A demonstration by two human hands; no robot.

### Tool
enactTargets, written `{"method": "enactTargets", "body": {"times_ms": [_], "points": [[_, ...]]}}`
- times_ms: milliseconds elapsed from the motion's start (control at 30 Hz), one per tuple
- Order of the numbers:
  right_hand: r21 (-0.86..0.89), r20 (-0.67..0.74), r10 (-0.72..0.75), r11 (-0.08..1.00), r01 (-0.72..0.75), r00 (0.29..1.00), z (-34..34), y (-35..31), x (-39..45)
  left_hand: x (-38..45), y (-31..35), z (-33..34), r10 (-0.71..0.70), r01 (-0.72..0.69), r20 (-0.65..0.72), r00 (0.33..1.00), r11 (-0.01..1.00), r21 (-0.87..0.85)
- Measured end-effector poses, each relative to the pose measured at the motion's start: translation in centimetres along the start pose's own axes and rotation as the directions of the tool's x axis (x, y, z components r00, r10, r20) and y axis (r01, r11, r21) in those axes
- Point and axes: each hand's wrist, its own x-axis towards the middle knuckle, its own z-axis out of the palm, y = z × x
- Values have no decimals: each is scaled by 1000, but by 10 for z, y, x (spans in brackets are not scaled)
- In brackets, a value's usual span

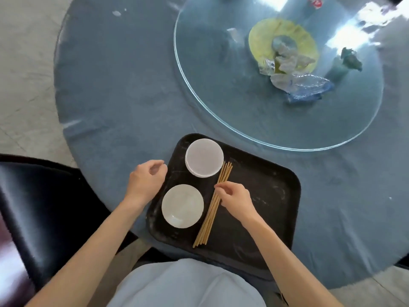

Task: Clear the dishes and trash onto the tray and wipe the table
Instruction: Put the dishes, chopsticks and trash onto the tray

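– Dishes first: two round white bowls (204,157) sit on the near black tray (265,196), with thin wooden chopsticks (212,207) beside them.
– And the hands?
– The right hand (235,199) pinches the chopsticks; the left hand (146,179) is loose, holding nothing.
– Done?
– No. Crinkly trash (296,83) waits on the far glass turntable (210,96), and the table (121,85) looks unwiped.

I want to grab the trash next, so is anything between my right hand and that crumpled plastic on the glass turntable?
Nothing visible blocks it. The right hand is over the chopsticks on the tray; beyond the tray's far rim lie only bare tablecloth and clear glass turntable up to the crumpled plastic.
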Motion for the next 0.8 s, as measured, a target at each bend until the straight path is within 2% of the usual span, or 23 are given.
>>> {"method": "enactTargets", "body": {"times_ms": [200, 333, 433, 567, 667, 800], "points": [[-10, -248, -33, 999, 32, 968, -103, 3, 25, 69, 133, 24, 300, -312, 119, 947, 945, 100], [4, -392, -47, 999, 53, 919, -180, -6, 64, 110, 211, 73, 477, -531, 252, 842, 815, 230], [-49, -444, -93, 996, 80, 891, -230, -14, 105, 145, 259, 119, 547, -633, 326, 771, 714, 298], [-169, -474, -164, 981, 93, 865, -288, -28, 177, 203, 306, 173, 555, -684, 402, 728, 621, 383], [-239, -474, -220, 964, 115, 853, -324, -43, 238, 251, 336, 200, 592, -684, 350, 726, 569, 457], [-383, -423, -310, 913, 142, 851, -359, -69, 319, 321, 366, 214, 593, -611, 262, 762, 522, 595]]}}
